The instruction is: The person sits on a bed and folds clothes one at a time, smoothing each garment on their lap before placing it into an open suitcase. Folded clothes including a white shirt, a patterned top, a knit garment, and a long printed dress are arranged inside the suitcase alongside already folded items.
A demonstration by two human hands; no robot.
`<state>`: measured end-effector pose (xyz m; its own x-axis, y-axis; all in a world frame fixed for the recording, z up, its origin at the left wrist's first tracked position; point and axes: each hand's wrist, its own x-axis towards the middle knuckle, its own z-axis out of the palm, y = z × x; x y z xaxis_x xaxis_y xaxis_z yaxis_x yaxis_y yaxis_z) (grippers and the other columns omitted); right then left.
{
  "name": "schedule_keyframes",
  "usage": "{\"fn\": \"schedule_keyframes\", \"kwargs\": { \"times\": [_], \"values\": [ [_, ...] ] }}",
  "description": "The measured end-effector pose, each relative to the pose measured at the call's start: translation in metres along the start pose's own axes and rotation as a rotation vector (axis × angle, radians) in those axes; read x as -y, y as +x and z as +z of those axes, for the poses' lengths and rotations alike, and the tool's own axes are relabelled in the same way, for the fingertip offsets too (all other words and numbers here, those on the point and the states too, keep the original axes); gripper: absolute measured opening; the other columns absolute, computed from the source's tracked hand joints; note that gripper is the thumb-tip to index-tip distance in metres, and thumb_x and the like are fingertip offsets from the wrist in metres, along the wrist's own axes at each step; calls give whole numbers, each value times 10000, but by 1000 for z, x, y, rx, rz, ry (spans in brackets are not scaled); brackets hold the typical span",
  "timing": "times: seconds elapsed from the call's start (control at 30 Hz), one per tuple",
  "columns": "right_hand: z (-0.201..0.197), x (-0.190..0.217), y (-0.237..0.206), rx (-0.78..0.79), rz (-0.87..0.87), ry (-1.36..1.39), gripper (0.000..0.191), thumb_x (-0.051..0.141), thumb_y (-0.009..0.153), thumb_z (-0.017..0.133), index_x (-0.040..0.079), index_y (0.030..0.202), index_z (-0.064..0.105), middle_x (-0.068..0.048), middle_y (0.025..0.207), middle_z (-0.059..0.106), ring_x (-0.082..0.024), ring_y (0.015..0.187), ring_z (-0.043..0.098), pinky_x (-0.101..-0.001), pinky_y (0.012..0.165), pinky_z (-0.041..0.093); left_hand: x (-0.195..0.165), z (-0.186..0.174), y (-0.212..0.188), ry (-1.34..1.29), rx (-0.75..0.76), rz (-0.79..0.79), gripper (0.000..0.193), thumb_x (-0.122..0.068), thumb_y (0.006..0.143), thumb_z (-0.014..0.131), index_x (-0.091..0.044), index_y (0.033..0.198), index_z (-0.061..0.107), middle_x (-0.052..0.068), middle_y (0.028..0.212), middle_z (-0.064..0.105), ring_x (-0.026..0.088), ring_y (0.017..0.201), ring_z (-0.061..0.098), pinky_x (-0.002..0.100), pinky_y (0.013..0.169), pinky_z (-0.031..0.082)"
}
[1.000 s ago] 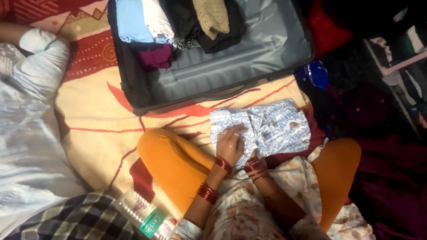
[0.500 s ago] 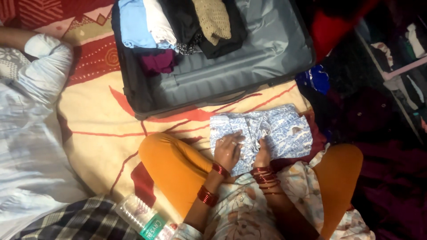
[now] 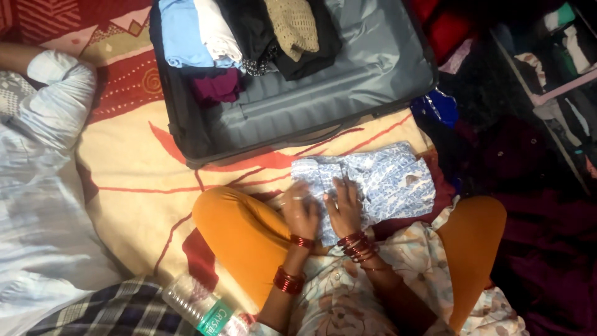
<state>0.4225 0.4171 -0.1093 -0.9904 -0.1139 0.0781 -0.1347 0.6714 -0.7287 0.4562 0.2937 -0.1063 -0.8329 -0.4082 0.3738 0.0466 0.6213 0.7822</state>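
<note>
While the left hand (image 3: 300, 211) and right hand (image 3: 344, 208) press side by side, fingers (image 3: 341, 190) flat and slightly apart, on the folded blue-and-white patterned cloth garment (image 3: 385, 180) lying on the lap, the open grey hard-shell suitcase (image 3: 323, 93) sits at twelve o'clock.

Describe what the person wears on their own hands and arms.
The left hand has a ring on one of its fingers, a red bangle at the wrist and another stack of red bangles further up the forearm. The right hand has a stack of red bangles at the wrist. Both forearms are bare; no sleeves reach them.
</note>
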Motion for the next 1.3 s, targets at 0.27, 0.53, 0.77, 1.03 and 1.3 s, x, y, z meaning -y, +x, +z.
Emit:
{"fn": "schedule_keyframes", "kwargs": {
  "times": [0.27,0.53,0.77,1.03,1.3],
  "values": [
    [0,-10,5,12,114,58,604,377,924,660,159,1465,506,-233,1501,428,-431,1316,494,-489,1047,438,48,16,3,59,242,-745,654,-481,905,726,11,1310,582,256,1252,648,407,1127,634,473,977,492],
    [-29,10,16,32,156,243,572,390,943,668,148,1446,542,-190,1439,530,-356,1262,572,-451,1031,465,32,6,25,-645,394,-885,677,-339,773,828,-18,1268,496,142,1104,711,225,964,694,377,818,570],
    [-39,7,17,131,362,719,602,445,983,558,78,1457,509,-78,1367,573,-208,1236,540,-387,1068,422,-49,-20,32,-316,266,-613,593,-364,761,827,-30,1181,575,152,1058,750,251,933,725,370,835,543],
    [-57,-67,28,-27,-169,87,447,256,1140,414,-47,1450,526,-239,1456,545,-341,1307,532,-364,1117,395,-114,17,51,30,363,-258,714,-389,814,819,27,1297,498,220,1149,572,407,943,642,479,760,539],
    [-135,-91,55,8,414,604,514,422,1080,512,-38,1259,659,-143,1255,679,-232,1151,588,-320,1010,453,-140,71,35,-204,546,-67,631,-233,788,763,-30,1341,535,194,1280,558,403,1048,634,478,859,535]
  ]
}}
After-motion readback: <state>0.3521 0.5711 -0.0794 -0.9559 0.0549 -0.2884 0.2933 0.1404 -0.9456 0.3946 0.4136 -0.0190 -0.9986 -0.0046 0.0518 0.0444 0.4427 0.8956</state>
